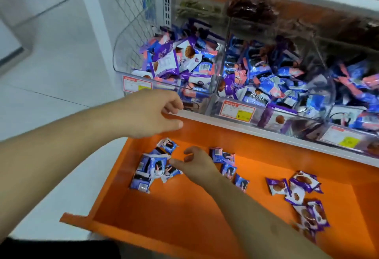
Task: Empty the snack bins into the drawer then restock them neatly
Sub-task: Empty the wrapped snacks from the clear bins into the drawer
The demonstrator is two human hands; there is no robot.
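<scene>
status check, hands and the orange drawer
Left hand open, empty, at clear plastic snack bin. Right hand open over blue snack packets in orange drawer. Nothing in the way.

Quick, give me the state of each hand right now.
Left hand: open, fingers loosely curled, holding nothing, above the orange drawer.
Right hand: open, holding nothing, reaching toward the blue-wrapped snack packets.
</scene>
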